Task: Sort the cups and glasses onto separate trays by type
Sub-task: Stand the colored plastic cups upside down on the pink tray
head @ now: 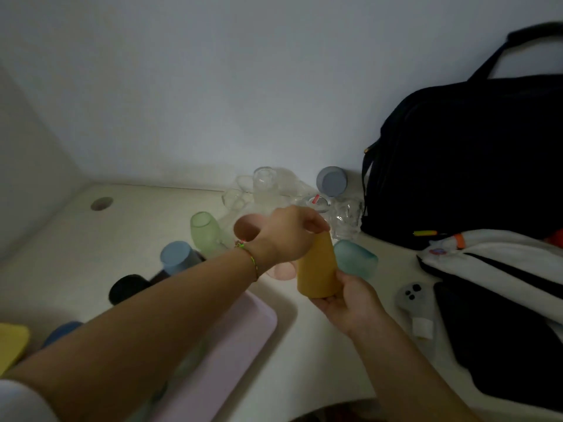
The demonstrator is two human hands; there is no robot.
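A tall orange cup is held above the table between both hands. My left hand grips its top end and my right hand cups its lower end. Around it lie a teal frosted cup, a green frosted cup, a blue cup, a black cup and a pink cup partly hidden by my wrist. Several clear glasses crowd against the back wall, beside a grey-blue cup. A pink tray lies under my left forearm, and a yellow tray shows at the far left.
A black backpack stands at the back right, with a white and black bag in front of it. A grey controller-like device lies by that bag. A round hole opens in the table at the back left.
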